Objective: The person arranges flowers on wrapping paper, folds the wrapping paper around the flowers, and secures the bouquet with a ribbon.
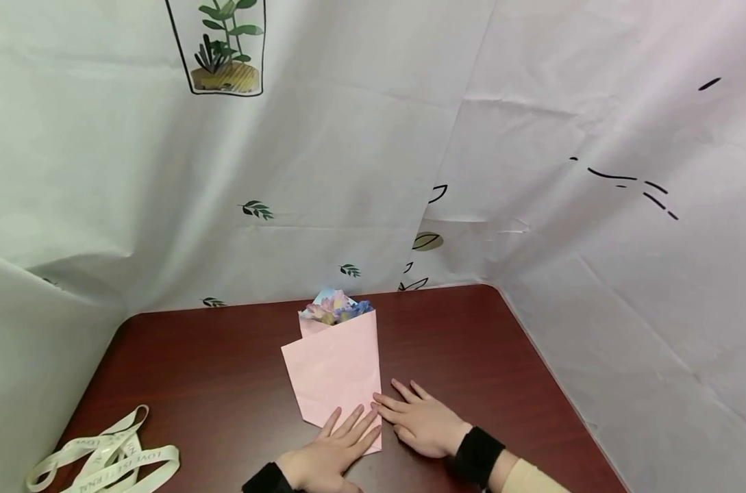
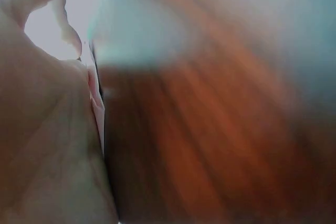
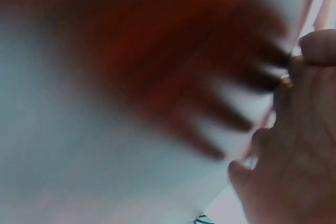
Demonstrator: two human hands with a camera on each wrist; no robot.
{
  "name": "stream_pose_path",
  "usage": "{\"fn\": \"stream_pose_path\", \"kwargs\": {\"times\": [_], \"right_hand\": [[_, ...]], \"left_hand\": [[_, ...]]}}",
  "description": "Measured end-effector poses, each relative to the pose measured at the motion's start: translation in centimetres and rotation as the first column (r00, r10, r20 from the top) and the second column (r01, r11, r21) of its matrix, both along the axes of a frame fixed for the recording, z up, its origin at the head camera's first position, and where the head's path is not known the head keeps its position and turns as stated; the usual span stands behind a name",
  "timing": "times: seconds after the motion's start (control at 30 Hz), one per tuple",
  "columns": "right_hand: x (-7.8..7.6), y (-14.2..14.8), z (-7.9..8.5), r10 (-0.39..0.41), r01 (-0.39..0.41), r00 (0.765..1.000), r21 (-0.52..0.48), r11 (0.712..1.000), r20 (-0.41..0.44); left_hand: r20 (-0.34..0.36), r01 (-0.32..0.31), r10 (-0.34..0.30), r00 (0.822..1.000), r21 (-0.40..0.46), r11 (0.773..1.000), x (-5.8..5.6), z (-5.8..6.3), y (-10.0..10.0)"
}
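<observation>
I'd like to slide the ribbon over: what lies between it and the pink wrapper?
The head view shows bare tabletop between the ribbon and the pink wrapper; the left hand rests on the wrapper's lower part.

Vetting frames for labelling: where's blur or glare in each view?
Head: paper and ribbon fairly sharp, soft sheen on the table; left wrist: table heavily blurred, pale glare across it, blown-out white patch by the left hand; right wrist: table blurred too, with dark finger-shaped streaks, reflection or shadow unclear, right hand clearer.
</observation>
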State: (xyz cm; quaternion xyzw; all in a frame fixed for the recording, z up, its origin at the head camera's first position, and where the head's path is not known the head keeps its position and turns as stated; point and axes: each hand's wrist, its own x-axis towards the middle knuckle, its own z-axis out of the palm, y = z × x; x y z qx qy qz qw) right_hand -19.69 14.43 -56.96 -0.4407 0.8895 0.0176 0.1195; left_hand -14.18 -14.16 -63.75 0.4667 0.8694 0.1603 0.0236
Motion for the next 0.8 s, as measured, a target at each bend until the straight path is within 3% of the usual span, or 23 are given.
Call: {"fn": "stream_pose_path", "kwargs": {"times": [0.1, 0.37, 0.53, 0.73, 0.8], "right_hand": [[-1.6, 0.8, 0.1, 0.107, -0.107, 0.994, 0.008, 0.994, -0.034], [-5.4, 2.1, -0.5, 0.318, -0.316, 0.937, 0.038, 0.948, -0.141], [-7.6, 2.1, -1.2, 0.353, -0.354, 0.909, 0.040, 0.935, -0.219], [-9.4, 1.9, -1.8, 0.342, -0.343, 0.904, 0.041, 0.938, -0.256], [-9.5, 2.0, -2.0, 0.336, -0.337, 0.908, 0.040, 0.941, -0.251]], "left_hand": [[-0.077, -0.012, 0.010, 0.997, -0.024, 1.000, 0.0, -0.4, 0.0], [-0.135, -0.018, 0.012, 0.991, -0.040, 0.999, 0.0, -0.3, -0.1], [-0.166, -0.025, 0.017, 0.986, -0.047, 0.999, 0.1, -0.3, -0.1], [-0.151, -0.024, 0.015, 0.988, -0.055, 0.998, 0.0, -0.5, 0.1], [-0.115, -0.024, 0.018, 0.993, -0.052, 0.998, 0.1, -0.2, 0.3]]}}
